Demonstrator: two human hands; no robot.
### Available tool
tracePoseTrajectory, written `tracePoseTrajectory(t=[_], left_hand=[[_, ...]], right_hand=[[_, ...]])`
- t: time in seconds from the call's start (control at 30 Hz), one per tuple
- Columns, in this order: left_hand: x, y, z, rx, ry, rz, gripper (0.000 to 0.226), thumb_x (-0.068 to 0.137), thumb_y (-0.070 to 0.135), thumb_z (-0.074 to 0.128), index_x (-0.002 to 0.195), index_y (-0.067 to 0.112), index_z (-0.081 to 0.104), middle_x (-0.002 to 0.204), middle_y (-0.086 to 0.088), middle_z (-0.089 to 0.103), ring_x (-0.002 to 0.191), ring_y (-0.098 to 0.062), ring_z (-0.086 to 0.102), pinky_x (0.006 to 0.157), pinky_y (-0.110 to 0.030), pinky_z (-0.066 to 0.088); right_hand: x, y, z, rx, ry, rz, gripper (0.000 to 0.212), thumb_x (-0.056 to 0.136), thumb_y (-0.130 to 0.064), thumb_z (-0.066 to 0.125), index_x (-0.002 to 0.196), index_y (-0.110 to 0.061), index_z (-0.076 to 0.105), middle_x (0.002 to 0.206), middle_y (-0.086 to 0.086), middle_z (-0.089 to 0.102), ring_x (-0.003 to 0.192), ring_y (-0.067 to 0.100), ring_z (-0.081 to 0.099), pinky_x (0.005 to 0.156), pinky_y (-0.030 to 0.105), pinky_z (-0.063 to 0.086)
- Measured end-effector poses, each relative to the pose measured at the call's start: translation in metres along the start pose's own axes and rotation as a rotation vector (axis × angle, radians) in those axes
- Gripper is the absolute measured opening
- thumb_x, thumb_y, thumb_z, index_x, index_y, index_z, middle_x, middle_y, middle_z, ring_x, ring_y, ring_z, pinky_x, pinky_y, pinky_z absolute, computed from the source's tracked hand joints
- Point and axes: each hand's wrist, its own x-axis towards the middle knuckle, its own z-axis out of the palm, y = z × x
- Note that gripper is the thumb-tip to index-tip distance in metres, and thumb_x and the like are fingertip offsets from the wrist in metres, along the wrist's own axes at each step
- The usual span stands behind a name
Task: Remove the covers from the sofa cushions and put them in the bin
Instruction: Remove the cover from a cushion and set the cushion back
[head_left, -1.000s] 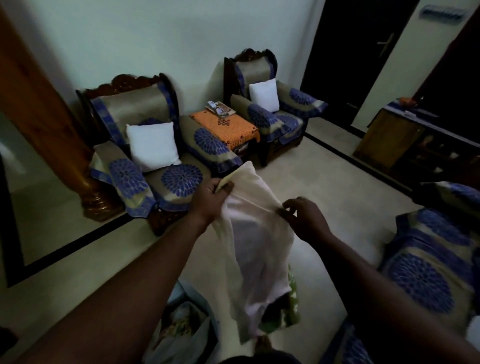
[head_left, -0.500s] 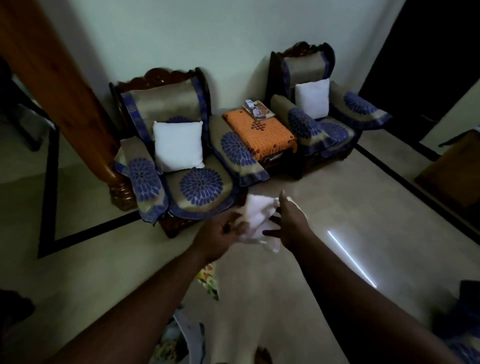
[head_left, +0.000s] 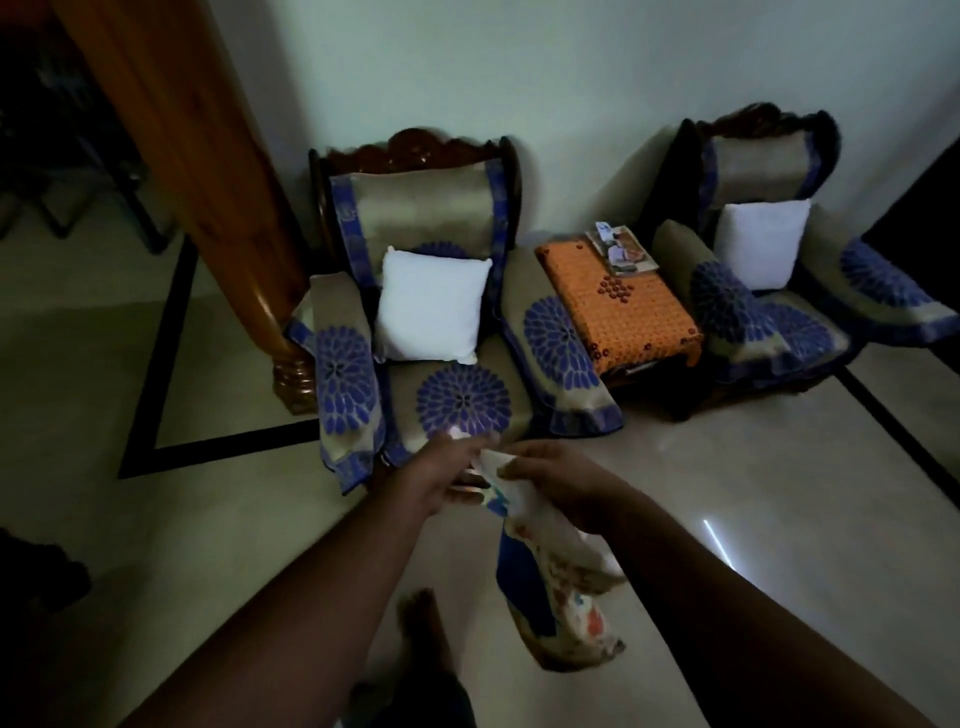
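At the lower middle of the view, both hands hold the top of a cover (head_left: 540, 566) in the air over the floor (head_left: 727, 519): the left hand (head_left: 441, 475) pinches it from 9 o'clock, and the right hand (head_left: 561, 486) curls round it from 3 o'clock. The cover hangs with its long axis near upright, its free end pointing down toward 5 o'clock. At 12 o'clock stands an armchair (head_left: 426, 332) with a white cushion (head_left: 431, 306).
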Motion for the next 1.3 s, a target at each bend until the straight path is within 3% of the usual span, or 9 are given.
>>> tracePoseTrajectory(t=[0.07, 0.2, 0.43, 0.5, 0.77, 0.9, 1.03, 1.13, 1.3], left_hand=[[0.029, 0.025, -0.013, -0.029, 0.053, -0.004, 0.017, 0.093, 0.016, 0.064, 0.106, 0.005, 0.065, 0.097, -0.017, 0.068, 0.078, -0.028, 0.068, 0.052, -0.031, 0.056], [0.065, 0.080, -0.053, -0.177, 0.130, -0.062, 0.032, 0.089, -0.003, 0.048, 0.118, 0.005, 0.059, 0.111, -0.024, 0.063, 0.096, -0.038, 0.063, 0.074, -0.043, 0.058], [0.117, 0.175, -0.094, -0.240, 0.159, 0.015, 0.054, 0.083, 0.044, 0.078, 0.127, 0.019, 0.058, 0.108, 0.000, 0.063, 0.097, -0.025, 0.062, 0.072, -0.030, 0.049], [0.139, 0.190, -0.106, -0.104, 0.259, 0.096, 0.079, 0.078, 0.031, 0.085, 0.145, 0.014, 0.047, 0.130, -0.006, 0.059, 0.102, -0.023, 0.059, 0.067, -0.027, 0.047], [0.259, 0.246, -0.159, 0.004, 0.594, 0.185, 0.051, 0.095, 0.032, 0.065, 0.140, 0.014, 0.051, 0.125, 0.001, 0.054, 0.125, -0.026, 0.054, 0.092, -0.030, 0.041], [0.333, 0.260, -0.178, -0.104, 0.598, 0.098, 0.046, 0.098, 0.041, 0.058, 0.137, 0.018, 0.050, 0.126, 0.000, 0.059, 0.125, -0.024, 0.056, 0.106, -0.043, 0.045], [0.395, 0.267, -0.195, -0.148, 0.782, 0.003, 0.057, 0.088, 0.060, 0.055, 0.132, 0.025, 0.058, 0.128, -0.005, 0.062, 0.117, -0.028, 0.059, 0.107, -0.049, 0.044], [0.428, 0.271, -0.198, -0.223, 0.782, 0.007, 0.029, 0.099, 0.044, 0.054, 0.123, 0.028, 0.061, 0.116, -0.004, 0.065, 0.110, -0.031, 0.063, 0.100, -0.053, 0.050], [0.456, 0.270, -0.197, -0.284, 0.669, 0.041, 0.019, 0.099, 0.042, 0.054, 0.114, 0.037, 0.064, 0.111, 0.004, 0.072, 0.107, -0.022, 0.068, 0.099, -0.048, 0.053]], right_hand=[[0.037, -0.022, -0.001, -0.093, -0.068, -0.031, 0.024, 0.094, -0.004, 0.060, 0.099, -0.019, 0.078, 0.093, 0.013, 0.074, 0.082, 0.025, 0.065, 0.072, 0.033, 0.052], [0.101, -0.062, 0.003, -0.188, -0.149, 0.031, 0.027, 0.097, -0.011, 0.059, 0.119, -0.020, 0.073, 0.107, 0.009, 0.074, 0.089, 0.020, 0.067, 0.076, 0.030, 0.055], [0.191, -0.124, 0.005, -0.437, -0.170, 0.029, 0.031, 0.091, -0.058, 0.064, 0.099, -0.030, 0.076, 0.101, -0.010, 0.073, 0.100, 0.009, 0.066, 0.088, 0.029, 0.052], [0.220, -0.138, -0.001, -0.370, -0.136, 0.024, 0.034, 0.092, -0.058, 0.062, 0.083, -0.029, 0.076, 0.085, -0.012, 0.072, 0.086, 0.006, 0.067, 0.078, 0.026, 0.052], [0.441, -0.164, -0.051, -0.649, -0.212, 0.123, 0.023, 0.098, -0.041, 0.060, 0.105, -0.020, 0.066, 0.103, 0.005, 0.067, 0.091, 0.019, 0.059, 0.090, 0.038, 0.052], [0.593, -0.181, -0.085, -0.947, -0.075, 0.002, 0.053, 0.094, -0.041, 0.066, 0.139, -0.017, 0.053, 0.142, 0.011, 0.054, 0.123, 0.029, 0.055, 0.103, 0.041, 0.048], [0.709, -0.203, -0.101, -1.214, 0.106, -0.069, 0.086, 0.092, -0.052, 0.065, 0.158, -0.021, 0.019, 0.165, 0.010, 0.019, 0.152, 0.033, 0.015, 0.119, 0.056, 0.024], [0.773, -0.213, -0.111, -1.297, 0.085, -0.047, 0.112, 0.087, -0.055, 0.070, 0.160, -0.018, -0.005, 0.169, 0.008, -0.006, 0.155, 0.031, -0.007, 0.122, 0.060, 0.011], [0.822, -0.210, -0.118, -1.419, -0.027, 0.033, 0.142, 0.068, -0.076, 0.073, 0.154, -0.022, -0.026, 0.169, 0.008, 0.003, 0.155, 0.033, -0.004, 0.111, 0.076, -0.001]])
